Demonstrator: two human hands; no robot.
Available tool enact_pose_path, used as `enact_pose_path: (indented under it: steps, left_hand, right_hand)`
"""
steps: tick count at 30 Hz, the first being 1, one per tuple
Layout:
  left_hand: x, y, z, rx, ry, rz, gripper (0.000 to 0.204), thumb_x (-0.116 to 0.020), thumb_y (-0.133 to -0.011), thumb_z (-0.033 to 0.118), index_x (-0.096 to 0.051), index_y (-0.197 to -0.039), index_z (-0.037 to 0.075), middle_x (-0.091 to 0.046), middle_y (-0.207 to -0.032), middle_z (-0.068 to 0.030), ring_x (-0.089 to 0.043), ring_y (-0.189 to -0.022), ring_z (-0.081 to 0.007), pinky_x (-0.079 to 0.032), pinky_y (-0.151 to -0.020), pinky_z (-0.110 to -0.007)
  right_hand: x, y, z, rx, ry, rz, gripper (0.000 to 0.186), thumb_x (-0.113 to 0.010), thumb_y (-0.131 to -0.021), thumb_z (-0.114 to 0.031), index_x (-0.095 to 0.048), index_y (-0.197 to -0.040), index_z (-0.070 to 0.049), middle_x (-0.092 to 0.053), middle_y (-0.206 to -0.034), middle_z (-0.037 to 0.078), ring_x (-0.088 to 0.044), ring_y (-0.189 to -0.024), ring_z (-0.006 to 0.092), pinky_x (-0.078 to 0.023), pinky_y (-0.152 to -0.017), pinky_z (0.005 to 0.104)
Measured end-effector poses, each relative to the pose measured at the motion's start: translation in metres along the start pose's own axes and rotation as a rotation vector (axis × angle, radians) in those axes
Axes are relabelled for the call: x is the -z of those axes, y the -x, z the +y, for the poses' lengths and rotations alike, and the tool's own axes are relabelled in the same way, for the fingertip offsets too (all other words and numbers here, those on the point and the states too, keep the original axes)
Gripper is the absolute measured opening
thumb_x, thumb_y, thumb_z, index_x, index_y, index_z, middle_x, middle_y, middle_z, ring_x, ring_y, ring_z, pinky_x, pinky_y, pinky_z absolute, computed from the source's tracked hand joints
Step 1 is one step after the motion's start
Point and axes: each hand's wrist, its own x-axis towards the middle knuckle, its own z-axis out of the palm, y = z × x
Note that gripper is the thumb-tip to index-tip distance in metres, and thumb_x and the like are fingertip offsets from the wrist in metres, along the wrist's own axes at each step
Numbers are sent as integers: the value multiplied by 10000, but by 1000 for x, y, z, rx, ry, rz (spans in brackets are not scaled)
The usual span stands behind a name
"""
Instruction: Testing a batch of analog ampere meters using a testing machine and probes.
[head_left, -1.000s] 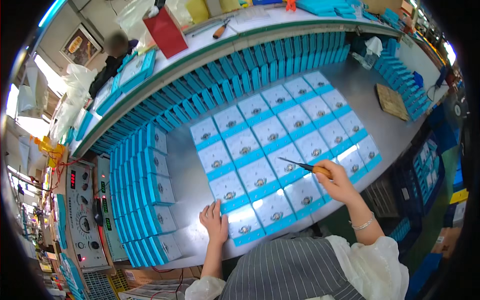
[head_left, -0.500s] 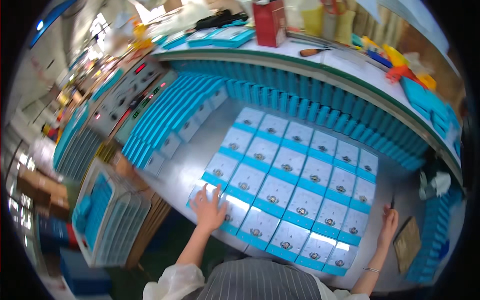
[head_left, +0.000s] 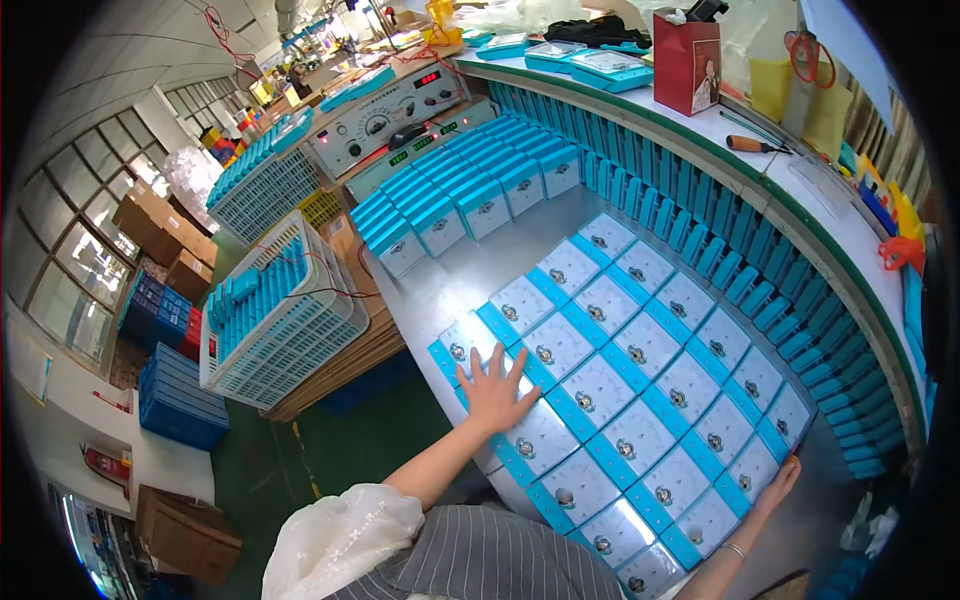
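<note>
My left hand [head_left: 496, 398] lies spread, fingers apart, on a grid of white-faced panel meters with blue strips [head_left: 589, 401], near its near left corner. Each meter face carries a small metal fitting. My right hand [head_left: 775, 488] is at the grid's right edge, fingers curled; what they hold is mostly hidden and I cannot make it out. The grid rests on a metal table [head_left: 425, 300]. Stacked blue-and-white meters [head_left: 440, 222] stand at its far left.
Rows of upright blue cases [head_left: 700, 250] line the back beneath a shelf holding a screwdriver [head_left: 745, 144] and red bag [head_left: 678, 70]. Instrument panels [head_left: 370, 130] stand behind the stacks. A white crate [head_left: 290, 340] of blue parts, cardboard boxes [head_left: 180, 535] and blue bins [head_left: 178, 395] are at left.
The view has swung leftward. My left hand has moved from the grid's edge onto the meters, fingers spread. My right hand, earlier holding a screwdriver over the middle, has moved to the right edge.
</note>
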Motion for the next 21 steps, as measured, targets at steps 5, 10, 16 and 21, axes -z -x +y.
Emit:
enact_pose_path:
  steps: [5,10,16,21]
  left_hand:
    - [2,2,6,27,21,26,712,-459,-727,647,-349,-1325,277,-233,-1388,-156,-131,-1230,-507,-98,-862,-726]
    - [5,-2,9,37,25,43,727,-464,-706,671,-363,-1317,290,-227,-1397,-151,-145,-1229,-508,-104,-858,-728]
    - [7,-5,6,24,15,22,750,-451,-692,696,-365,-1316,288,-217,-1407,-143,-135,-1240,-503,-101,-869,-722]
    - [5,-26,-14,31,14,-20,758,-433,-692,708,-341,-1326,304,-196,-1417,-140,-120,-1250,-497,-97,-881,-715]
  right_hand:
    - [-10,6,-8,-32,95,-13,462,-352,-945,-333,-376,-1260,4,-407,-1289,91,-396,-1143,180,-258,-997,297]
    - [-8,0,-2,-220,62,198,472,-357,-940,-341,-371,-1267,-2,-417,-1268,109,-406,-1132,201,-293,-976,321]
    - [-34,7,-17,-168,213,120,477,-357,-936,-360,-371,-1250,-2,-430,-1244,123,-432,-1104,208,-321,-949,323]
    - [-60,13,-24,-120,232,93,474,-359,-935,-365,-376,-1236,0,-441,-1224,130,-445,-1085,209,-339,-931,322]
